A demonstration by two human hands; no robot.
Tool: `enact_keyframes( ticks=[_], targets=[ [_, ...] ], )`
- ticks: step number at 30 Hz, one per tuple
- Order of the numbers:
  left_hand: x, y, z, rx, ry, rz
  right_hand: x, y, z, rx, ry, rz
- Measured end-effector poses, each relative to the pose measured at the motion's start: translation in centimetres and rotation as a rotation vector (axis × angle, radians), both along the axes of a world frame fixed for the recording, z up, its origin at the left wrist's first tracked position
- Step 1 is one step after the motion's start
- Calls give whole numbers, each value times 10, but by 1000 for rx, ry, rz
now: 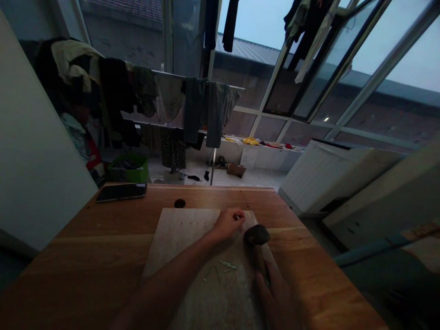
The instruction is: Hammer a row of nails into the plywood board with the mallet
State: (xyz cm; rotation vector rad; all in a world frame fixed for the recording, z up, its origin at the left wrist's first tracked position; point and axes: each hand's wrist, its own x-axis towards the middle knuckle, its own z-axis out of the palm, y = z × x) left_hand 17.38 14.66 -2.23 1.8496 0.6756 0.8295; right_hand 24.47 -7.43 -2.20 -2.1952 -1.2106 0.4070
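A pale wooden board (185, 256) lies on the brown table (113, 243), with a row of small dark marks near its far edge. My left hand (229, 222) is closed at the board's far right part, its fingertips pinched together; what they hold is too small to name. Around its handle, my right hand (275, 291) grips a hammer (257, 234) with a dark head, raised over the board's right edge and slightly blurred. Several loose nails (227, 265) lie on the middle of the board, nearer to me than my left hand.
A black phone (122, 192) rests at the table's far left corner. Right of it is a round dark hole (179, 203) in the tabletop. Beyond the table stand a drying rack with clothes (195, 110) and a green basket (129, 169). A white cabinet (319, 174) is at the right.
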Motion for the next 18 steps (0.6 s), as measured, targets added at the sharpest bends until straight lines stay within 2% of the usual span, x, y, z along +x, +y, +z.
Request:
enact_keyframes(
  ticks=[12, 15, 18],
  targets=[
    [-6, 3, -9, 116, 66, -109, 8, -3, -6, -41, 174, 27],
    [-6, 4, -12, 102, 49, -111, 12, -1, -8, 13, 273, 7],
    [-5, 4, -13, 102, 33, -112, 13, 6, -2, 81, 332, -56]
  ],
)
